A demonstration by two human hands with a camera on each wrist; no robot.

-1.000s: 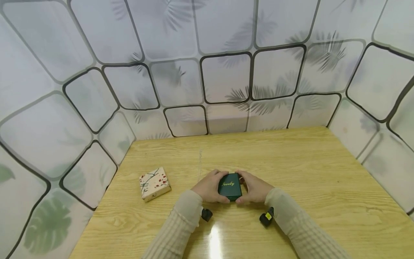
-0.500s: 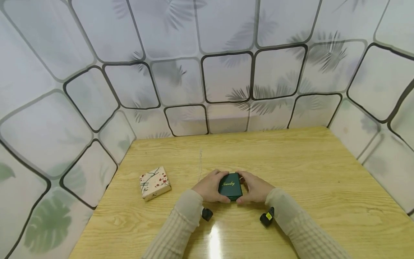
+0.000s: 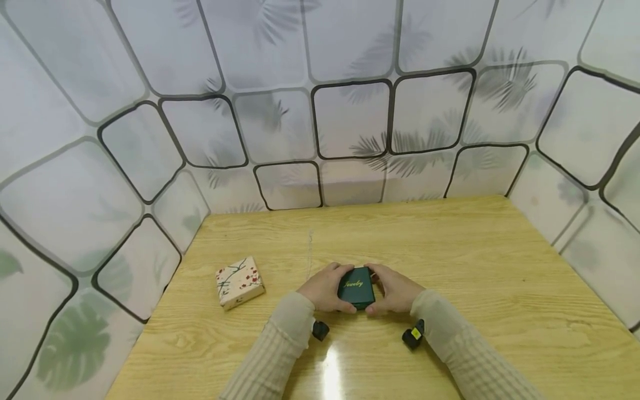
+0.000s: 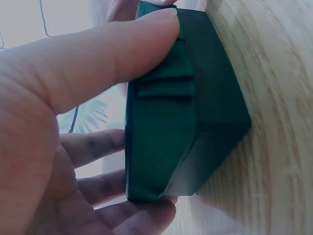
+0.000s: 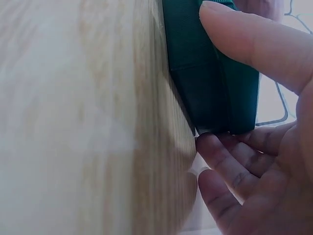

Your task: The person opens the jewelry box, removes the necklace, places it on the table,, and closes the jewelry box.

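Note:
A small dark green jewelry box, with "Jewelry" in gold on its lid, lies on the table between both hands. My left hand grips its left side, thumb at the near edge and other fingers around the far side. From the right, my right hand holds it the same way. In the left wrist view the lid sits down on the base, and the thumb presses on pleated green trim. The right wrist view shows fingertips touching a far corner of the box. Its inside is hidden.
A cream box with red blossoms and dark branches stands to the left on the wooden table. A thin, pale chain lies stretched out beyond my left hand. Patterned curtains enclose the back and sides.

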